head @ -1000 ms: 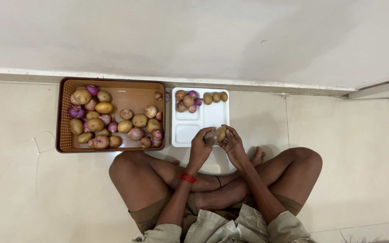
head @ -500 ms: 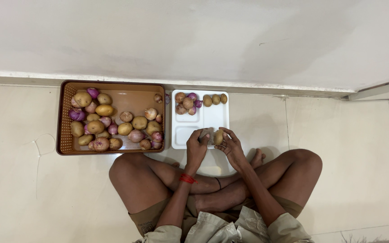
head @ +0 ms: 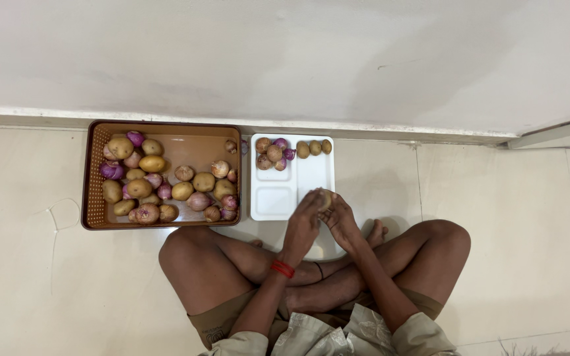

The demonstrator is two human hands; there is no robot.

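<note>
Both hands meet over the white tray's point(head: 275, 198) lower right corner: the left hand point(head: 303, 223) and right hand point(head: 340, 219) share a clenched grip on one potato point(head: 325, 198). The brown basket point(head: 94, 198) of potatoes and onions sits just left.

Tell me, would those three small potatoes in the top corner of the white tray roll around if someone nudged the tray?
Probably a little. The three small potatoes look rounded and lie loose in the white tray, so a nudge could set them rolling. The raised rim and dividers would likely keep them in their compartment. They look firm, so bumping should hardly harm them.
</note>
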